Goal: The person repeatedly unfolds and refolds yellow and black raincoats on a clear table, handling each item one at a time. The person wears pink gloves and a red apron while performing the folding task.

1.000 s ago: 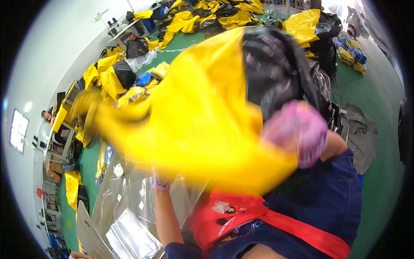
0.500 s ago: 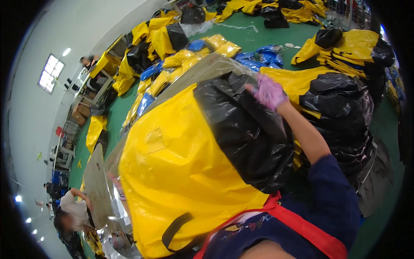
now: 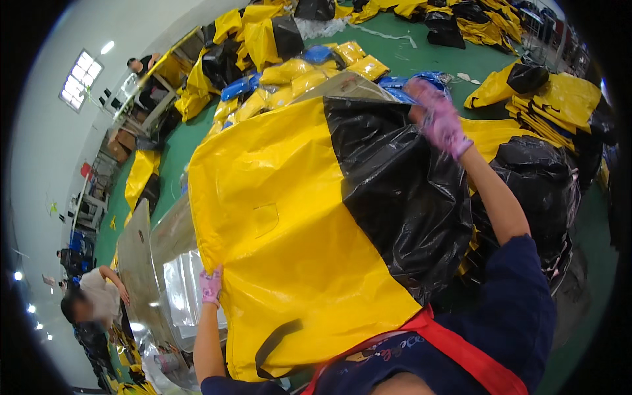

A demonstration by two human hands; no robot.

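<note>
A large yellow and black coated-fabric bag (image 3: 283,224) lies spread flat in front of me, its yellow part to the left and its glossy black part to the right. A black strap handle (image 3: 271,345) loops on its near edge, and a small stitched patch outline shows mid-panel. My left hand (image 3: 210,286), in a pink patterned glove, closes on the bag's left edge. At the far right corner of the black part is my right hand (image 3: 440,118), also gloved. Motion smears its fingers, so its grip is unclear.
Under the bag is a table (image 3: 172,230) with clear plastic sheets. Packed yellow and blue bundles (image 3: 289,72) lie beyond it. A heap of black and yellow bags (image 3: 533,168) stands on my right. At the left, a co-worker (image 3: 99,296) leans at the table.
The bag is spread flatter and squarer. My left hand, mostly hidden behind the left edge before, now shows at it nearer me. My right hand has moved slightly right and outward.
</note>
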